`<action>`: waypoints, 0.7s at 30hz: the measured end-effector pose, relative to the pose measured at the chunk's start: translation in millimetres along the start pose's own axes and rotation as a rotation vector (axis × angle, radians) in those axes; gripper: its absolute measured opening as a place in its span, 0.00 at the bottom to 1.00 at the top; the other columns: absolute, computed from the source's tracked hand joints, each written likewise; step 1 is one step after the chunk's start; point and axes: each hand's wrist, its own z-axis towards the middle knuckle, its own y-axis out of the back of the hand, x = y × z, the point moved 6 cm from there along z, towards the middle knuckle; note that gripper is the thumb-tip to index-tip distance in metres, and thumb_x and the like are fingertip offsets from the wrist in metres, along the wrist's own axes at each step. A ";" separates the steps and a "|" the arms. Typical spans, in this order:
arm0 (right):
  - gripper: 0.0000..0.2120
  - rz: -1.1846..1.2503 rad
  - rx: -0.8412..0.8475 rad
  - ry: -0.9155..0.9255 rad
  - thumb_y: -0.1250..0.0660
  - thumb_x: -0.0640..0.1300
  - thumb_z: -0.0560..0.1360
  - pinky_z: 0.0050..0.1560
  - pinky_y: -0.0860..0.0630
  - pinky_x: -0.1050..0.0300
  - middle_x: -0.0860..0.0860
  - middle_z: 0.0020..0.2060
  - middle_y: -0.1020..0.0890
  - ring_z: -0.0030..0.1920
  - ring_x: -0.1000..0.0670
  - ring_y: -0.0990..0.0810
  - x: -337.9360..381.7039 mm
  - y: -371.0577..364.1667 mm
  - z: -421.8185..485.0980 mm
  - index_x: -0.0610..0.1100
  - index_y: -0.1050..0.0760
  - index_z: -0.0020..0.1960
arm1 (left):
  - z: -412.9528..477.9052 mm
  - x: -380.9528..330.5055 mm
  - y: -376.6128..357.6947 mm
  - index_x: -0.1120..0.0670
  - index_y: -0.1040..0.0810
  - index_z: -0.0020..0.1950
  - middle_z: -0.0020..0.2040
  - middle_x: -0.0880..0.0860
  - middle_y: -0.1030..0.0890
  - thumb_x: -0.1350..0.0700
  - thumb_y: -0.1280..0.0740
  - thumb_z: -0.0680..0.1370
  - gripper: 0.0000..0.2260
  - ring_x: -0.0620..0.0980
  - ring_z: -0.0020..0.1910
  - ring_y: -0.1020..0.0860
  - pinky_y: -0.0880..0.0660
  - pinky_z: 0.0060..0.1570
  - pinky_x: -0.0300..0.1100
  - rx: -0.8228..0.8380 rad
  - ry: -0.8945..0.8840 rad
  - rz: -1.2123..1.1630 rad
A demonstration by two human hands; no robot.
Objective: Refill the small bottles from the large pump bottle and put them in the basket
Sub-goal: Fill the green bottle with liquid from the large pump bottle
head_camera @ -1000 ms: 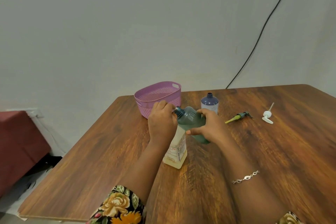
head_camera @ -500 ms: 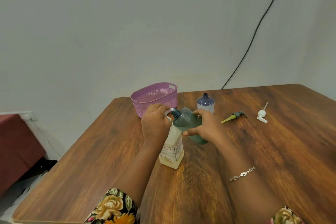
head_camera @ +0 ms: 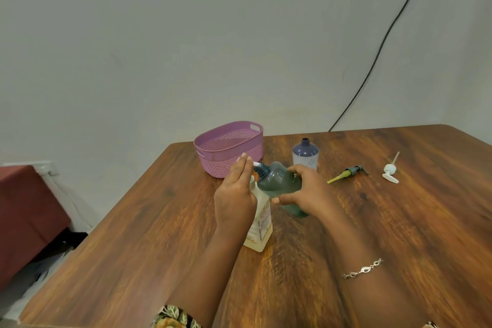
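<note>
The small, dark green plastic bottle [head_camera: 279, 181] was held tilted above the counter, its open neck against the white spout of the large, pale yellow pump bottle [head_camera: 261, 229], which stood upright toward the counter's left half. The right hand [head_camera: 311, 192] gripped the green bottle around its body, covering much of it. The left hand [head_camera: 235, 194] lay with straight fingers over the pump head, hiding it. Whether liquid flowed could not be made out. Just behind, the perforated purple plastic basket [head_camera: 229, 146] sat at the counter's far left corner. To its right stood an uncapped blue-grey bottle [head_camera: 305, 154], then a dark pump with a yellow-green tube [head_camera: 346, 173] and a white pump [head_camera: 390, 169], both lying flat. The brown wooden counter [head_camera: 412, 234] offered bare wood on the right and near sides, and its right edge was cut off.
</note>
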 end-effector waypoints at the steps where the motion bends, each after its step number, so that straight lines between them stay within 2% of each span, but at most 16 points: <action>1: 0.33 -0.004 0.001 0.000 0.22 0.46 0.62 0.53 0.29 0.55 0.50 0.57 0.24 0.52 0.54 0.30 -0.4 -1.5 -0.3 0.46 0.31 0.63 | -1.8 1.9 -1.8 0.64 0.21 0.57 0.56 0.60 0.20 0.75 0.30 0.64 0.23 0.58 0.53 0.19 0.24 0.49 0.49 0.021 0.000 0.006; 3: 0.32 -0.009 0.006 0.002 0.22 0.46 0.63 0.52 0.30 0.57 0.50 0.57 0.25 0.52 0.54 0.31 0.2 -4.8 -1.0 0.46 0.31 0.63 | -3.5 6.6 -3.9 0.63 0.21 0.58 0.56 0.59 0.19 0.75 0.28 0.61 0.25 0.57 0.52 0.19 0.23 0.47 0.49 0.062 -0.008 0.031; 6: 0.32 -0.020 0.001 0.010 0.22 0.46 0.63 0.50 0.31 0.59 0.49 0.59 0.25 0.53 0.53 0.29 3.6 -5.3 -1.5 0.45 0.31 0.64 | -5.3 7.8 -5.2 0.61 0.22 0.61 0.60 0.58 0.21 0.74 0.30 0.63 0.27 0.57 0.57 0.21 0.28 0.55 0.47 0.128 -0.007 0.081; 7: 0.33 -0.021 -0.002 0.011 0.22 0.46 0.63 0.50 0.32 0.59 0.49 0.59 0.25 0.55 0.52 0.29 5.2 -4.5 -2.1 0.44 0.31 0.64 | -6.0 5.8 -2.6 0.60 0.25 0.65 0.64 0.57 0.24 0.73 0.32 0.66 0.28 0.56 0.62 0.24 0.31 0.59 0.45 0.161 0.004 0.072; 9: 0.33 -0.014 -0.007 0.005 0.22 0.45 0.63 0.49 0.32 0.59 0.48 0.59 0.25 0.55 0.50 0.28 7.1 -2.6 -2.6 0.44 0.31 0.64 | -3.8 1.4 3.4 0.55 0.36 0.73 0.73 0.52 0.36 0.69 0.38 0.74 0.28 0.49 0.73 0.39 0.38 0.68 0.40 0.204 0.019 0.080; 11: 0.33 -0.005 -0.010 0.005 0.22 0.45 0.63 0.49 0.31 0.59 0.48 0.60 0.25 0.55 0.51 0.28 10.0 -0.9 -2.2 0.43 0.31 0.65 | 2.2 0.8 7.9 0.52 0.45 0.76 0.76 0.48 0.45 0.66 0.44 0.78 0.28 0.45 0.76 0.52 0.48 0.71 0.37 0.242 0.022 0.125; 12: 0.33 -0.009 -0.011 0.007 0.22 0.45 0.63 0.50 0.31 0.58 0.48 0.60 0.25 0.55 0.51 0.28 10.9 -0.1 -1.5 0.43 0.31 0.64 | 5.0 -0.8 9.0 0.52 0.47 0.76 0.77 0.48 0.47 0.66 0.45 0.78 0.28 0.45 0.76 0.54 0.52 0.72 0.37 0.262 0.016 0.152; 16: 0.33 -0.025 -0.007 -0.005 0.22 0.46 0.63 0.53 0.29 0.56 0.48 0.59 0.25 0.55 0.51 0.28 9.4 -0.8 -1.7 0.44 0.31 0.64 | 9.2 -8.2 10.0 0.55 0.49 0.77 0.77 0.52 0.47 0.66 0.46 0.78 0.28 0.47 0.76 0.52 0.64 0.68 0.35 0.318 -0.029 0.232; 21: 0.33 -0.042 -0.003 -0.013 0.22 0.46 0.63 0.53 0.29 0.56 0.48 0.59 0.25 0.58 0.49 0.27 6.5 -5.1 -4.6 0.44 0.31 0.64 | 7.7 -7.5 4.2 0.58 0.50 0.77 0.77 0.55 0.47 0.64 0.45 0.77 0.29 0.50 0.76 0.50 0.63 0.71 0.42 0.429 -0.070 0.348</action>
